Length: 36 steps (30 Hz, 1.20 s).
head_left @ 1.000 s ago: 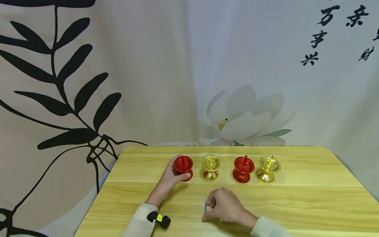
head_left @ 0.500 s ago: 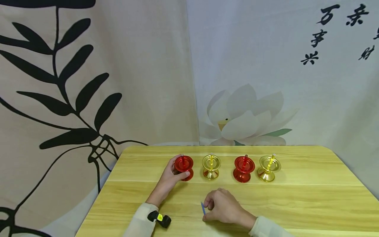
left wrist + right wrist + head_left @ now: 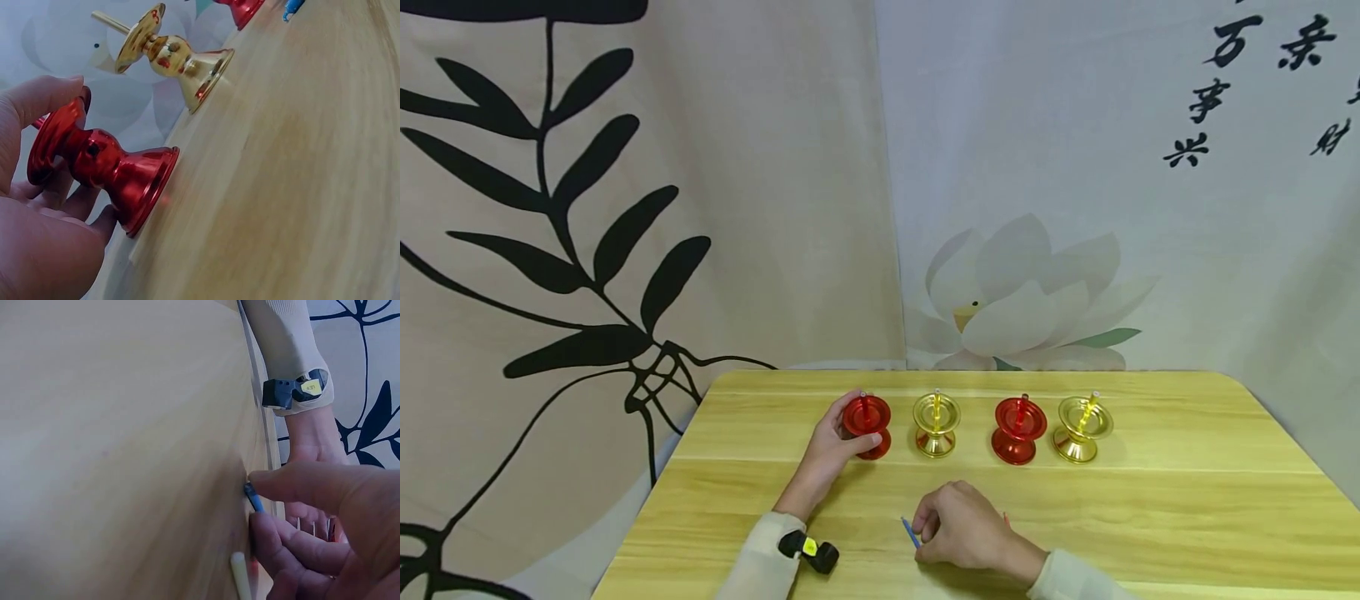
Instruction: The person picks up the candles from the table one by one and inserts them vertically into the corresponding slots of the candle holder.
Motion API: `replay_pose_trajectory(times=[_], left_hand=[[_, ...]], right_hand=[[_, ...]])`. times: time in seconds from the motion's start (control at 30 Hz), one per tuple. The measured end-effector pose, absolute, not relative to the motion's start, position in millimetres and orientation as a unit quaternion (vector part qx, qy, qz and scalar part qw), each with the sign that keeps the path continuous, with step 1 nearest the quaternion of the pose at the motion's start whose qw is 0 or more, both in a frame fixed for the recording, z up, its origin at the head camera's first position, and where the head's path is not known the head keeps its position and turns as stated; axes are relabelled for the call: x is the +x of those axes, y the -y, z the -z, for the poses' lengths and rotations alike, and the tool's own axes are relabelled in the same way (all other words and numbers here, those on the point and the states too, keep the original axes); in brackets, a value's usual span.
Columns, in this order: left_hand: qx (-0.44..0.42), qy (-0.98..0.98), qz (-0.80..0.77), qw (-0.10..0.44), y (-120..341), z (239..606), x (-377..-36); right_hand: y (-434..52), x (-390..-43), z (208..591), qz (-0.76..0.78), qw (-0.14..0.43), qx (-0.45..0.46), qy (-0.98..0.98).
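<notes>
My left hand [image 3: 826,457] grips the leftmost red candle holder [image 3: 867,412], thumb in front and fingers behind. In the left wrist view this red candle holder [image 3: 122,181] stands upright on its flared base. My right hand [image 3: 966,527] is low over the table, nearer the front, pinching a thin blue candle [image 3: 910,532] between thumb and forefinger. The blue candle [image 3: 254,497] leans to the left in the head view, its lower end at the thumb tip. Beneath the right hand, a cream stick [image 3: 240,575] and a red one [image 3: 254,567] lie on the table, partly hidden.
Right of the held holder stand a gold candle holder [image 3: 936,423], another red one [image 3: 1019,427] and another gold one [image 3: 1081,427], each with an upright stick in its dish. They line the back of the wooden table [image 3: 1187,500], before a printed curtain [image 3: 805,208].
The blue candle has tipped from upright to leaning left in my right fingers. A red tip now shows behind the right hand. The left hand keeps its grip on the red candle holder.
</notes>
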<state>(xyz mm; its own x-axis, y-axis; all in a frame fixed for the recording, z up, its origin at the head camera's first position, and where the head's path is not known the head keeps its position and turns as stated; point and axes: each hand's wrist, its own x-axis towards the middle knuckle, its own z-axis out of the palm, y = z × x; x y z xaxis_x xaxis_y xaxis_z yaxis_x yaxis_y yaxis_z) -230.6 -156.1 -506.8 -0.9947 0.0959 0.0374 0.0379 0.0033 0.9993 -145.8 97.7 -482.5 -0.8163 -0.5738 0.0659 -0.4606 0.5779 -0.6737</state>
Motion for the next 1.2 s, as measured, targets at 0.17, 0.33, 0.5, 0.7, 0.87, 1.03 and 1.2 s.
replay_pose_trajectory(times=[0.17, 0.33, 0.5, 0.7, 0.87, 1.03, 1.2], left_hand=[[0.046, -0.702, -0.71, 0.02, 155, 508, -231], [0.05, -0.697, -0.715, 0.02, 154, 507, -232], [0.051, -0.697, -0.715, 0.021, 155, 507, -231], [0.048, -0.702, -0.71, 0.022, 156, 507, -230], [0.046, -0.705, -0.708, 0.021, 156, 506, -229], [0.045, -0.709, -0.704, 0.021, 156, 506, -229], [0.05, -0.7, -0.712, 0.022, 155, 506, -229]], right_hand=[[-96, -145, 481, 0.366, 0.085, -0.293, -0.879], [-96, -146, 479, 0.366, 0.096, -0.3, -0.875], [-98, -150, 480, 0.364, 0.102, -0.315, -0.87], [-101, -159, 483, 0.374, 0.105, -0.339, -0.857], [-104, -162, 482, 0.396, 0.112, -0.353, -0.841], [-104, -165, 484, 0.402, 0.122, -0.355, -0.835], [-104, -167, 485, 0.403, 0.133, -0.346, -0.837]])
